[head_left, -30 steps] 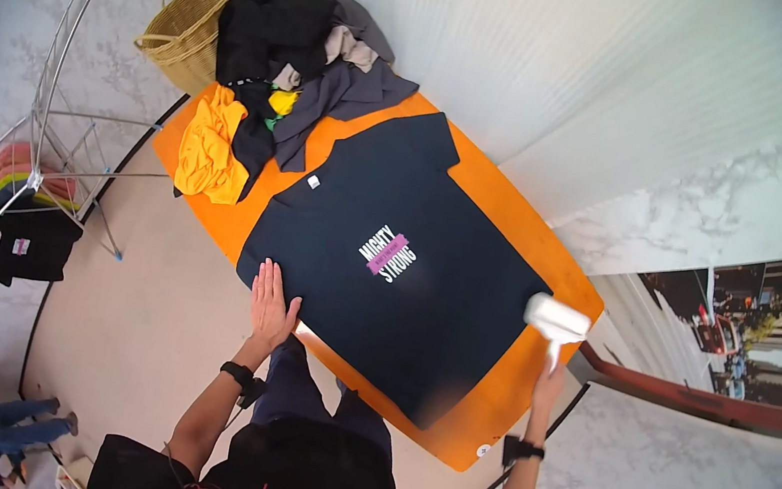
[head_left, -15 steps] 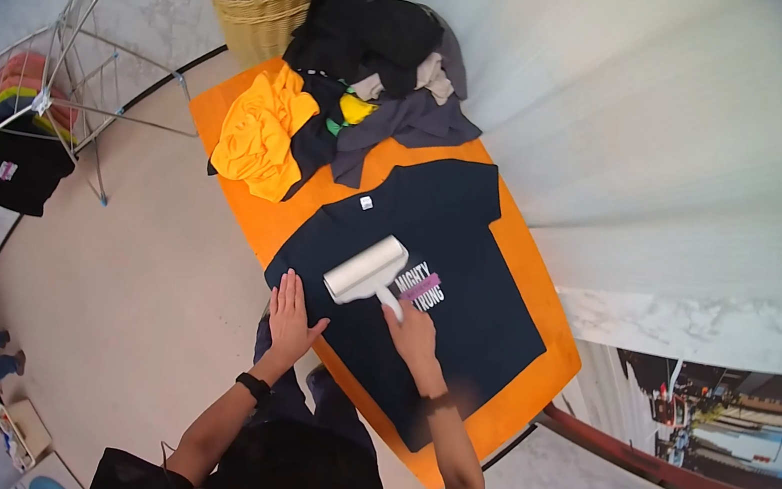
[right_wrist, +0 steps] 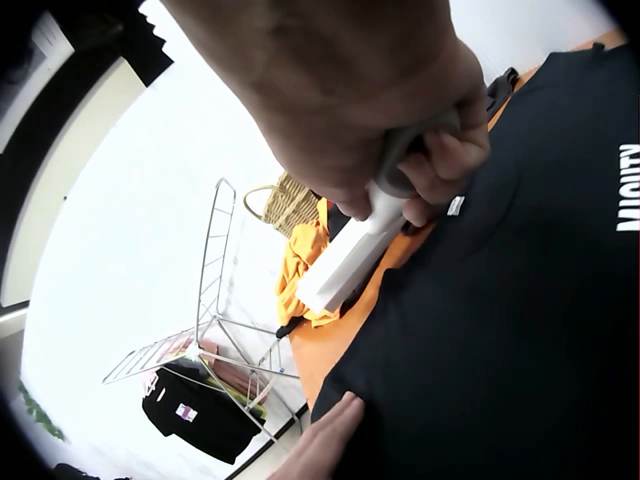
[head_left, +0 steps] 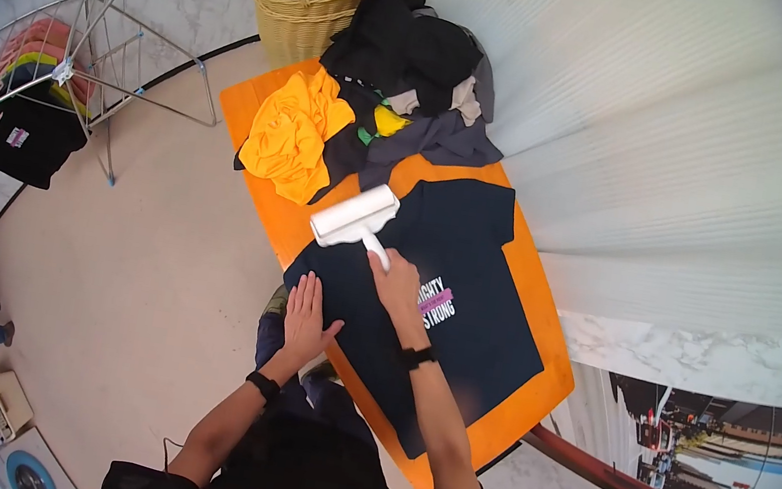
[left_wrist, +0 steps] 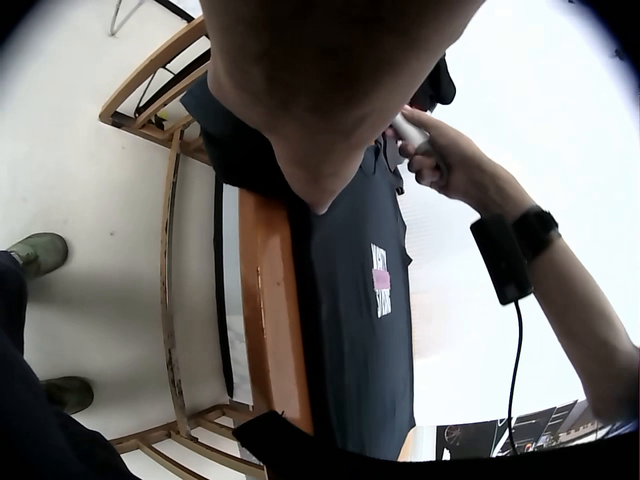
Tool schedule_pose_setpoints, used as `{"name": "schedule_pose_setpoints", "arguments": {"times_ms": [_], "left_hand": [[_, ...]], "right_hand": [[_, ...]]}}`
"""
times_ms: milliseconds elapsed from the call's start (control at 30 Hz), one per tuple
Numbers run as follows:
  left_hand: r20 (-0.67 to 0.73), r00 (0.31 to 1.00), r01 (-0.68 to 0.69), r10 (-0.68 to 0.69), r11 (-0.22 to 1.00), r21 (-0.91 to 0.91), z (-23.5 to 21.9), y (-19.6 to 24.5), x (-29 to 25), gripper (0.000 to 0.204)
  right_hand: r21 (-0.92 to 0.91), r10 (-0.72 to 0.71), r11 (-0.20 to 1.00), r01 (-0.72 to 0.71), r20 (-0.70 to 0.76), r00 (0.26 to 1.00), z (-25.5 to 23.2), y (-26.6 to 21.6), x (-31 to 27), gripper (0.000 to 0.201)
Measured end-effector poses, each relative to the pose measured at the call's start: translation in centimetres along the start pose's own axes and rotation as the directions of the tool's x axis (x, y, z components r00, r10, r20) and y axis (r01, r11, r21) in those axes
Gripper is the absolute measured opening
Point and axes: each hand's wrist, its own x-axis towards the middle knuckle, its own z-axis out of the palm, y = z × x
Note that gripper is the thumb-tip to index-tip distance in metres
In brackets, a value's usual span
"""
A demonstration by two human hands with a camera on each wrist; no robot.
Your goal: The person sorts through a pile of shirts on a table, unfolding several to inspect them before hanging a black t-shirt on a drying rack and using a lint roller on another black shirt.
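A dark T-shirt (head_left: pixel 497 281) with white and pink lettering lies spread on the orange table (head_left: pixel 550 365). My left hand (head_left: pixel 306 325) rests flat on the shirt's near-left sleeve, fingers straight. My right hand (head_left: pixel 396 291) grips the handle of a white lint roller (head_left: pixel 355 216), whose head is over the shirt's neck and shoulder edge. In the right wrist view the fingers of my right hand (right_wrist: pixel 400 130) curl round that handle, and the roller (right_wrist: pixel 345 262) points toward the orange cloth. Whether the roller touches the shirt, I cannot tell.
Beyond the shirt are a crumpled orange garment (head_left: pixel 294 134) and a pile of black and grey clothes (head_left: pixel 420 52). A wicker basket (head_left: pixel 293 22) stands behind the table's far end. A metal drying rack (head_left: pixel 63 72) with hung clothes is at the left.
My right hand has carried the roller from the shirt's hem at the right across to its neck end at the left. The left hand stays on the sleeve. The head view has shifted.
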Motion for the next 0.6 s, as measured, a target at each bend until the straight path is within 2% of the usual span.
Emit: {"name": "schedule_pose_setpoints", "arguments": {"times_ms": [33, 133, 233, 300, 400, 600], "left_hand": [[-0.036, 0.999, -0.03, 0.031, 1.0, 0.007, -0.1, -0.3, 0.2, 0.099], [-0.021, 0.999, -0.047, 0.048, 0.998, 0.035, -0.4, -1.2, 0.8, 0.096], [0.04, 0.998, -0.041, 0.038, 0.996, 0.083, -0.6, -1.7, 1.1, 0.096], [0.051, 0.996, -0.083, 0.077, 0.99, 0.111, -0.6, -1.7, 1.1, 0.096], [0.051, 0.998, -0.054, 0.045, 0.981, 0.186, -0.3, -1.7, 1.1, 0.096], [0.049, 0.995, -0.098, 0.088, 0.961, 0.26, 0.5, -2.4, 0.9, 0.094]], "right_hand": [[0.007, 0.008, 1.0, -0.008, -0.009, 1.0, -0.5, 1.1, -1.2, 0.038], [-0.025, 0.012, 1.0, -0.012, 0.021, 1.0, -3.1, 4.7, -6.4, 0.037], [-0.051, 0.123, 0.991, -0.124, -0.022, 0.992, -5.6, 8.5, -12.3, 0.036], [-0.078, 0.19, 0.979, -0.188, 0.018, 0.982, -6.9, 11.5, -16.2, 0.035], [-0.08, 0.267, 0.961, -0.265, 0.017, 0.964, -9.1, 15.6, -22.5, 0.035], [-0.041, 0.388, 0.921, -0.387, 0.003, 0.922, -12.4, 22.4, -35.0, 0.033]]}}
